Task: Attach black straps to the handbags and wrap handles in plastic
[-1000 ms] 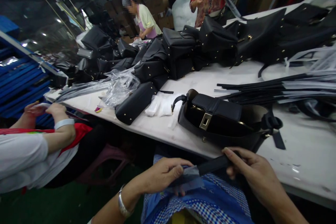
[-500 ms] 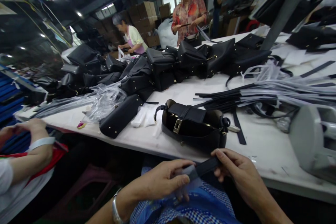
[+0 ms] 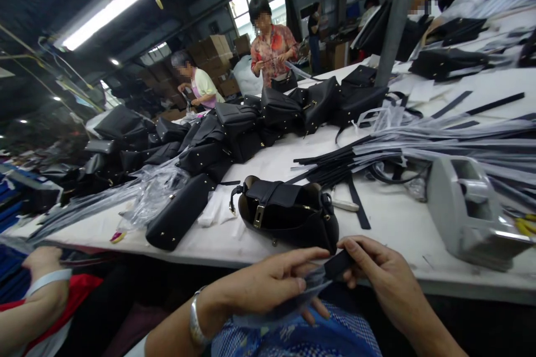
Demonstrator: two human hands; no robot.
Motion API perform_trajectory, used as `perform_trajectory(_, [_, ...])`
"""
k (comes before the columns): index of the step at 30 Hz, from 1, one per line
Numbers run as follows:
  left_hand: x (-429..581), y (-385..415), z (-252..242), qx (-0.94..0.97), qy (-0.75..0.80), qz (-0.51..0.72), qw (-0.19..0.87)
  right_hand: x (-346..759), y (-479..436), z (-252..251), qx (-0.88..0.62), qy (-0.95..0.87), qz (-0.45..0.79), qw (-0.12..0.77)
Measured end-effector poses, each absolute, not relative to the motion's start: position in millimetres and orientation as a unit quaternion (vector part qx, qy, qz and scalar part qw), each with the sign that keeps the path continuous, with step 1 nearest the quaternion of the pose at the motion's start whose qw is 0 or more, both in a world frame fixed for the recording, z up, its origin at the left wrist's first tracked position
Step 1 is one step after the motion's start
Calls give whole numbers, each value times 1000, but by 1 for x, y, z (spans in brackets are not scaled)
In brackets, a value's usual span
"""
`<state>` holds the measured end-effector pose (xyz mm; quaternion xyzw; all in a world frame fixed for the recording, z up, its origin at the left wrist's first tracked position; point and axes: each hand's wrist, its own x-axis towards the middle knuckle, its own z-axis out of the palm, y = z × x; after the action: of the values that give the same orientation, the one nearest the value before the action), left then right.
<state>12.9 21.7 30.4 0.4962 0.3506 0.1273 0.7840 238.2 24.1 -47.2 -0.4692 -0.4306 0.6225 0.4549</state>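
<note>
My right hand pinches the end of a black strap between thumb and fingers. Around the strap, a clear plastic sleeve is held between the thumb and fingers of my left hand, whose index finger stretches toward the right hand. Both hands are above my lap, at the table's front edge. Just beyond them an open black handbag stands on the white table, with a gold clasp plate on its flap strap. How far the strap runs inside the sleeve is hard to make out.
Black bags are heaped along the table's middle. Sleeved straps lie in a pile at right, near a grey tape dispenser. A black bag lies at left, beside crumpled plastic. A co-worker's arm is at far left.
The camera has turned right, so the table scene shifts left. My left hand has come closer to my right hand, and less bare strap shows between them.
</note>
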Motion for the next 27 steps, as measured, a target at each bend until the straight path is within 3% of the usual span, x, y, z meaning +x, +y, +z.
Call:
perform_trajectory(3, [26, 28, 36, 504, 382, 140, 762, 237, 25, -41, -465, -455, 612, 450])
perform_trajectory(6, [39, 29, 36, 577, 453, 153, 662, 236, 24, -35, -471, -487, 579, 454])
perform_trajectory(9, [43, 30, 39, 657, 498, 134, 550, 241, 26, -34, -491, -474, 530, 503])
perform_trajectory(13, [37, 44, 62, 702, 512, 105, 484, 253, 41, -43, -497, -438, 488, 568])
perform_trajectory(17, [33, 78, 91, 742, 517, 102, 415, 250, 72, -53, -495, -523, 384, 578])
perform_trajectory(22, [29, 119, 107, 720, 553, -5, 419, 230, 97, -53, -475, -640, 290, 529])
perform_trajectory(27, [26, 134, 114, 682, 508, -49, 524, 226, 98, -46, -441, -644, 331, 530])
